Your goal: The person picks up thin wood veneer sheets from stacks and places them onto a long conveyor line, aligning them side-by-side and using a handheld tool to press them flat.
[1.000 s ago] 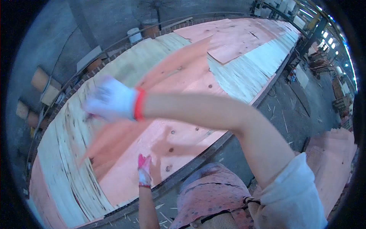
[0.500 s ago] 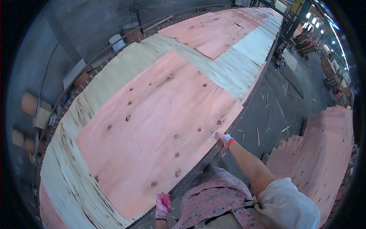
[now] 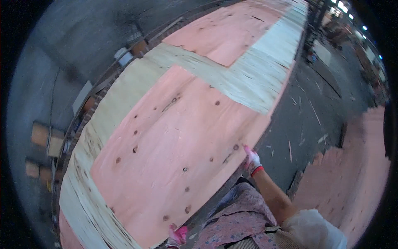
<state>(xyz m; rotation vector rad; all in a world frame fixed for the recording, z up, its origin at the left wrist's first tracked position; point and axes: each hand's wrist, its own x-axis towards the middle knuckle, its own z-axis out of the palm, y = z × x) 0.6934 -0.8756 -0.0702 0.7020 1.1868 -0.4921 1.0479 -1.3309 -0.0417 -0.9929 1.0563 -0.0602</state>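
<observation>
A large pink-faced wood veneer sheet (image 3: 166, 145), dotted with dark knots, lies on pale cream veneer (image 3: 120, 95) across a long work surface. Both hands wear white gloves stained pink at the fingers. At the sheet's right edge, my right hand (image 3: 251, 160) grips the rim, its thumb side on top and the other fingers partly hidden. My left hand (image 3: 177, 235) is beside the near corner of the same sheet, its fingers apart. Whether it touches the edge I cannot tell. Farther along the surface lies a second pink sheet (image 3: 224, 35).
A stack of pink veneer (image 3: 344, 178) stands at my right. Wood scraps (image 3: 290, 151) litter the grey floor between it and the work surface. Beyond the left rim are a white bucket (image 3: 123, 56) and some brown blocks (image 3: 40, 133). A dark post (image 3: 317, 20) rises at the far right.
The whole view has shifted and tilted slightly. My right hand shows more of its glove along the sheet's edge, and my left hand sits lower in view. The sheet looks nearly unmoved on the pale veneer.
</observation>
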